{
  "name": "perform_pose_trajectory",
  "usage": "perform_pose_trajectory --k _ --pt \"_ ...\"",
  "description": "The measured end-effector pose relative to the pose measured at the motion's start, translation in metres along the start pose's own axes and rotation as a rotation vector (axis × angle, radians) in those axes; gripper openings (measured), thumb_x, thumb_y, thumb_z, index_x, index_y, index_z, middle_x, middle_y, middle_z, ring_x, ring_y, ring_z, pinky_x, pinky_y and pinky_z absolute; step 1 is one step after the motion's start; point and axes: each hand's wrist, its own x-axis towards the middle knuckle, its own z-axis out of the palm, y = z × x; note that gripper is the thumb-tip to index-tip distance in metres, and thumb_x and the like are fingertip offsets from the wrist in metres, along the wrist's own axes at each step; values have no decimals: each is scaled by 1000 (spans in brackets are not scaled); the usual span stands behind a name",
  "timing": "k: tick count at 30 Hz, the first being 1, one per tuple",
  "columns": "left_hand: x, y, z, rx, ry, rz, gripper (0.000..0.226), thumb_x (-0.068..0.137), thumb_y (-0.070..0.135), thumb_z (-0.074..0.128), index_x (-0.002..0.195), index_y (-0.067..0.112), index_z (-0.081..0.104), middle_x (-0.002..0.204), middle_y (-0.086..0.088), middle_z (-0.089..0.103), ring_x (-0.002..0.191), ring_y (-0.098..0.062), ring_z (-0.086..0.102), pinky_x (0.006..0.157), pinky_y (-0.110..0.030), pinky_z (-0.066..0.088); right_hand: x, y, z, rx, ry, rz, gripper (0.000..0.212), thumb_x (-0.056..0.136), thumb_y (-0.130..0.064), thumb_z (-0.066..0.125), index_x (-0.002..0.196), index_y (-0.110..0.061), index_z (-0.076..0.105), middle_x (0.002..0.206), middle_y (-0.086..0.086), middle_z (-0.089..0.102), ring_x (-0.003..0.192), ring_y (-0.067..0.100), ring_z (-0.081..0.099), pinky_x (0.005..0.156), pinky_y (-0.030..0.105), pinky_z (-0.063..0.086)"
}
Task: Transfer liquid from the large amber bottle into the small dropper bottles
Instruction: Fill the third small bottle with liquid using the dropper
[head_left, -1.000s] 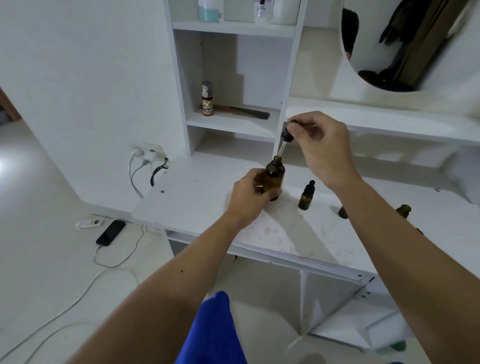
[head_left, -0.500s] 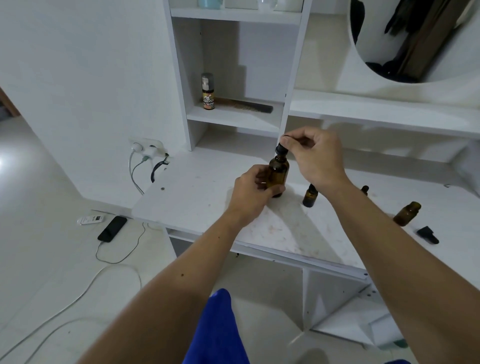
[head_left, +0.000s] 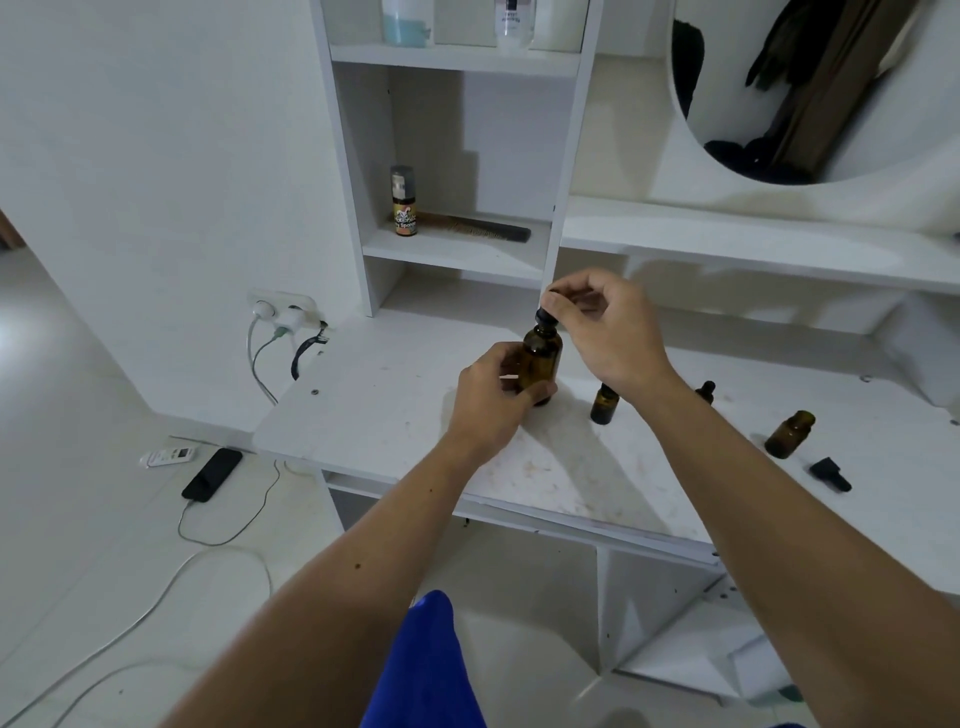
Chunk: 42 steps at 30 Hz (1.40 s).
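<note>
Your left hand (head_left: 491, 400) is gripping the big amber bottle (head_left: 542, 361), hiding its side; your right hand (head_left: 605, 332) is pinching its half-hidden dropper cap (head_left: 545, 318).

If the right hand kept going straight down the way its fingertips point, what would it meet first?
Most likely the dropper cap it pinches, pressed onto the neck of the large amber bottle directly beneath, which the left hand steadies on the desk.

top-shelf containers (head_left: 511, 23) cut by top edge | third dropper bottle (head_left: 706, 391) half hidden (behind right forearm)

Large amber bottle (head_left: 542, 361) upright on desk; small dropper bottles (head_left: 603, 404) rightward, upright.
</note>
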Motion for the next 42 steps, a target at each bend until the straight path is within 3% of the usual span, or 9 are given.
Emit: perform_pose_trajectory --k 2,6,12,15,19,25,28,33,42 --pt "-1 1 0 20 16 12 54 85 21 85 133 14 62 123 5 68 109 -7 63 86 -11 53 1 -5 -4 21 25 -10 5 95 -26 77 98 -22 74 94 -13 75 80 -14 65 74 2 49" --pt "-1 3 1 33 25 8 54 85 22 85 133 15 62 121 5 69 108 -10 65 91 -18 55 3 -20 -14 75 84 -32 14 93 -29 79 98 -17 73 91 -11 76 82 -4 70 80 12 55" --pt "-4 7 2 30 45 -9 56 85 21 86 134 15 59 120 6 68 104 -8 65 79 -6 51 5 -37 -29 106 161 -78 14 93 -28 80 96 -18 71 91 -5 78 88 10 76 87 28 62" --pt "-6 8 4 15 77 -17 60 82 21 88 134 17 57 126 5 66 106 -7 64 79 -7 52 5 -42 -38 137 214 -85 17 93 -28 80 100 -15 72 95 -3 77 91 13 75 90 29 62" --pt "-13 9 3 16 133 -17 68 79 24 90 137 17 54 129 5 61 110 -11 61 89 -21 56 1 -49 -54 183 240 -84 20 93 -26 80 104 -11 72 97 0 79 92 14 77 90 27 62" --pt "-37 15 11 -64 204 -59 56 77 26 92 118 19 55 107 4 64 90 -11 62 79 -22 55 -27 -39 -85 196 280 -78 11 95 -20 78 99 -15 69 91 -7 76 83 -1 74 81 13 55" --pt "-51 21 29 -92 177 -54 51 75 27 93 111 18 58 99 3 65 82 -13 59 77 -25 56 -42 -25 -105 176 316 -58 11 95 -19 78 99 -14 69 90 -8 76 81 -3 73 80 12 54" --pt "-71 37 71 -111 96 -1 47 76 26 92 108 20 59 95 3 65 81 -12 61 76 -26 58 -65 0 -146 135 367 -31 17 95 -25 78 102 -11 71 97 2 79 93 13 78 88 23 59" --pt "-84 67 158 -89 -141 98 43 80 29 89 111 23 59 98 6 64 86 -11 62 80 -29 58 -97 39 -213 113 483 120 16 95 -20 77 106 -9 71 87 -9 78 84 1 76 83 16 56"
